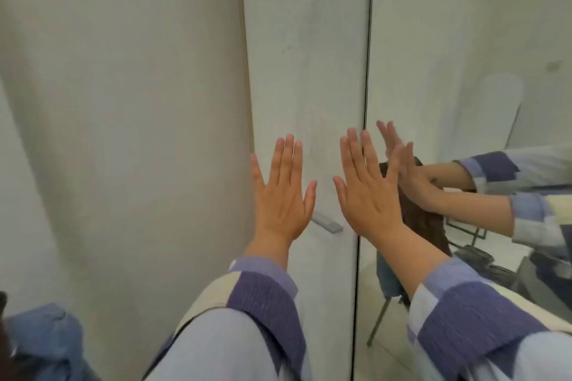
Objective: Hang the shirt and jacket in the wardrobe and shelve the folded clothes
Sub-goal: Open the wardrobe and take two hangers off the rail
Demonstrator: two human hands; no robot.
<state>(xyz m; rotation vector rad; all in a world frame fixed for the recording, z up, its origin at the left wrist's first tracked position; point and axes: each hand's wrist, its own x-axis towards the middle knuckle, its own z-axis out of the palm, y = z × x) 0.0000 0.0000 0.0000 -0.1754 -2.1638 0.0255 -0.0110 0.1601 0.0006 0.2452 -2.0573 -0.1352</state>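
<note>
- Pale grey wardrobe door [306, 71] fills the middle, a small metal handle [328, 224] low on it.
- Left hand [283, 195] and right hand [368, 192] are raised before it, fingers straight and spread, holding nothing.
- Denim garment [43, 340] lies near left; a mirror [464, 40] stands right.

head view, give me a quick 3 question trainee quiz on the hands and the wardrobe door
1. True or false: both hands have straight, spread fingers and hold nothing.
2. Where is the door handle? A) above the fingertips B) low, between the two wrists C) left of the left hand
3. Fill in: the panel right of the white wardrobe door is a ____, showing the hands again.

Key
1. True. The left hand and right hand are flat, palms toward the door; actual contact cannot be confirmed.
2. B
3. Mirror; it also reflects a chair draped with brown clothing.
</note>
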